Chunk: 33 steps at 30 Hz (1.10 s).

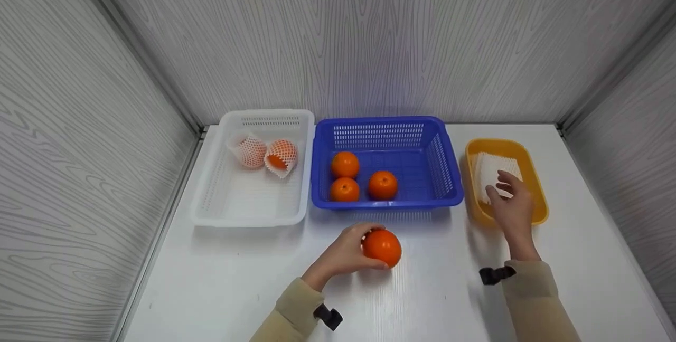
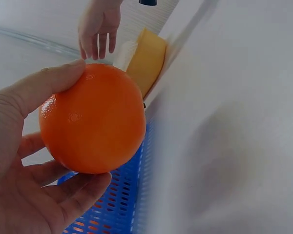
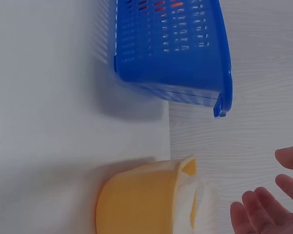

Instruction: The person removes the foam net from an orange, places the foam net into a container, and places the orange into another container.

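Note:
My left hand (image 1: pixel 349 251) grips an orange (image 1: pixel 382 248) between thumb and fingers, in front of the blue basket. Close up in the left wrist view, the same orange (image 2: pixel 95 119) sits against the thumb and fingertips. Over the yellow bin (image 1: pixel 537 194) on the right hovers my right hand (image 1: pixel 511 209), its fingers spread and loosely bent, holding nothing. Inside that bin lie white foam net sleeves (image 1: pixel 496 168), partly covered by the hand. The right wrist view shows the fingers (image 3: pixel 263 207) just above the bin's rim.
The blue basket (image 1: pixel 388 205) at the middle holds three bare oranges (image 1: pixel 383 185). To its left stands a white basket (image 1: pixel 248 222) with two oranges (image 1: pixel 281 154) in foam nets. Wood-grain panels (image 1: pixel 369 41) wall the white table (image 1: pixel 422 300) at the back and sides.

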Tool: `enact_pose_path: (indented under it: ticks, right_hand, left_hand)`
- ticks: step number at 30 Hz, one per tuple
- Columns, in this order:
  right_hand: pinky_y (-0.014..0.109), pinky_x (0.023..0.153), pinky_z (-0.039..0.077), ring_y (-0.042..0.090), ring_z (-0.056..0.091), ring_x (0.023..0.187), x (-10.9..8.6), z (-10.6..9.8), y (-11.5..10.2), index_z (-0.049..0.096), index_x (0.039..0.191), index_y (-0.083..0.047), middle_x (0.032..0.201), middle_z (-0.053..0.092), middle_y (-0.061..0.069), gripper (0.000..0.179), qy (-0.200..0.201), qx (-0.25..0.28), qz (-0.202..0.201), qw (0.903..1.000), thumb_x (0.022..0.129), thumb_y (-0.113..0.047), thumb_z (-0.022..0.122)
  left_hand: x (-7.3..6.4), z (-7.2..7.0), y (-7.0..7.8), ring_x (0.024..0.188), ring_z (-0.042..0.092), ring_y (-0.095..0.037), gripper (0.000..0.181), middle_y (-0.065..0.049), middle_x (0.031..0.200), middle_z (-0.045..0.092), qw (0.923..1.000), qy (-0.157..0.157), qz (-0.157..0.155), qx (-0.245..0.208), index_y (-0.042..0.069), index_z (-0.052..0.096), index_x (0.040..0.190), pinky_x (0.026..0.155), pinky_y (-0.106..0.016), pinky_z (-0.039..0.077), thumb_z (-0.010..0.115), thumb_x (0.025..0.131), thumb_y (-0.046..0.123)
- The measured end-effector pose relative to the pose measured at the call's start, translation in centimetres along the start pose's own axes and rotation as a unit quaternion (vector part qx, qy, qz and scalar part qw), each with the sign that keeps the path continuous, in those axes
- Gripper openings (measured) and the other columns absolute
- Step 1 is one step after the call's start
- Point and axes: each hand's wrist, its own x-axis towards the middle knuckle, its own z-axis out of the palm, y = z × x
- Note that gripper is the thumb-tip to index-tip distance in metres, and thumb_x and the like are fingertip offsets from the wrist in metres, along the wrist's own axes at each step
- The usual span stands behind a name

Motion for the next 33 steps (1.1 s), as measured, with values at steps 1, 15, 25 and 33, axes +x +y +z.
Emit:
enact_pose_path:
  ticks: [1,15,25,33]
  right_hand:
    - [0.03,0.092,0.048,0.028,0.056,0.113,-0.2,0.1,-0.2,0.054,0.137,-0.003,0.128,0.057,0.018,0.043,-0.004,0.006,0.001,1.0,0.096,-0.012,0.062]
    - [0.014,0.081,0.046,0.027,0.056,0.106,-2.0,1.3,-1.1,0.051,0.141,-0.007,0.128,0.057,0.018,0.046,-0.09,0.048,0.019,0.9946,0.097,-0.014,0.061]
    - [0.015,0.076,0.047,0.025,0.058,0.098,-2.6,2.6,-0.3,0.059,0.132,0.0,0.122,0.061,0.021,0.039,-0.096,0.04,0.0,0.9945,0.095,-0.011,0.065]
    - [0.014,0.075,0.048,0.031,0.058,0.104,-2.8,3.2,0.3,0.061,0.128,0.002,0.124,0.06,0.02,0.037,-0.109,0.037,0.007,0.9933,0.095,-0.012,0.066]
  left_hand:
    - [0.0,-0.3,0.2,0.113,0.052,-0.017,0.071,0.004,0.128,0.055,1.0,0.004,0.003,0.0,0.018,0.058,0.131,0.093,-0.039,0.047,0.089,0.07,0.039]
    - [1.1,-4.5,2.3,0.112,0.052,-0.017,0.072,0.001,0.131,0.055,0.9984,0.052,0.024,0.001,0.014,0.056,0.132,0.094,-0.037,0.046,0.088,0.072,0.036]
    - [3.1,-7.7,3.3,0.113,0.053,-0.02,0.071,-0.003,0.129,0.056,0.9944,0.093,0.05,0.003,0.01,0.057,0.129,0.093,-0.037,0.047,0.09,0.07,0.032]
    - [5.1,-10.5,3.7,0.113,0.055,-0.022,0.071,-0.005,0.128,0.057,0.9921,0.123,0.025,0.007,0.011,0.056,0.13,0.095,-0.041,0.047,0.09,0.071,0.031]
